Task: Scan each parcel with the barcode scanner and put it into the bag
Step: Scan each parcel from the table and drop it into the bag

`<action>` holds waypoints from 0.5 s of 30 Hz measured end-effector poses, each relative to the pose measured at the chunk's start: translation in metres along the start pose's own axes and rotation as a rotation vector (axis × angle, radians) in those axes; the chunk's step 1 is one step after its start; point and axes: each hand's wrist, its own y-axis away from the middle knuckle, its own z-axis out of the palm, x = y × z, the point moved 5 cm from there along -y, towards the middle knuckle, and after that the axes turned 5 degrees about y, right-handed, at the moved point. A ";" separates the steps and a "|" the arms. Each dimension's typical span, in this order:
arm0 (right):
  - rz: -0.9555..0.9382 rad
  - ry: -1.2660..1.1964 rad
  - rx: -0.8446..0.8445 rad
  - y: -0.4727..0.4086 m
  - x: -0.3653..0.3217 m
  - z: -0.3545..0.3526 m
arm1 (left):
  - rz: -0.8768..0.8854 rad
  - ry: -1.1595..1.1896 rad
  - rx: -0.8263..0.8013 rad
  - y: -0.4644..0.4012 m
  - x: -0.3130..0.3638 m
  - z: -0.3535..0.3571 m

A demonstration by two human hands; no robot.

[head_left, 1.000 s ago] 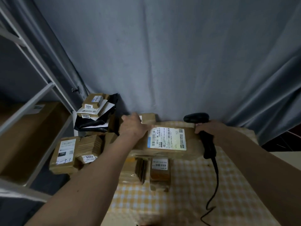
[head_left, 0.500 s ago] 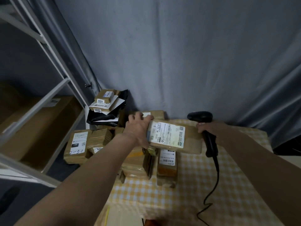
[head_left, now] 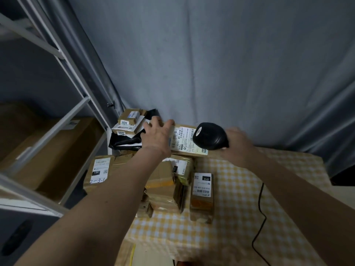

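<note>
Raised since before, right hand (head_left: 238, 144) grips barcode scanner (head_left: 210, 136) over the label of the parcel (head_left: 189, 141) held by left hand (head_left: 157, 134); bagging remains, with several parcels (head_left: 201, 191) unscanned beside it.

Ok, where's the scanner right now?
In the head view the scanner is in the right hand, centre-right, its head over the label of the parcel that the left hand holds at the table's far edge.

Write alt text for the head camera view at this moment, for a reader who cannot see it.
A person's left hand holds a labelled brown parcel while the right hand points a black barcode scanner at its label. More brown parcels lie below on a yellow checked tablecloth, with a grey curtain behind.
</note>
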 end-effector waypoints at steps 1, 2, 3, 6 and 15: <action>-0.033 -0.016 0.002 0.000 -0.005 0.001 | -0.004 -0.008 0.011 0.000 0.000 0.000; -0.056 -0.027 -0.013 0.000 -0.008 0.003 | -0.006 -0.011 0.020 -0.001 0.000 -0.001; -0.071 -0.032 -0.035 0.000 -0.011 0.005 | -0.009 -0.013 0.026 -0.001 0.000 -0.001; -0.067 0.005 -0.061 0.000 -0.015 0.009 | -0.017 -0.013 0.046 -0.001 -0.001 -0.005; -0.120 0.025 -0.064 0.005 -0.027 0.006 | -0.020 -0.038 0.086 0.002 -0.010 -0.005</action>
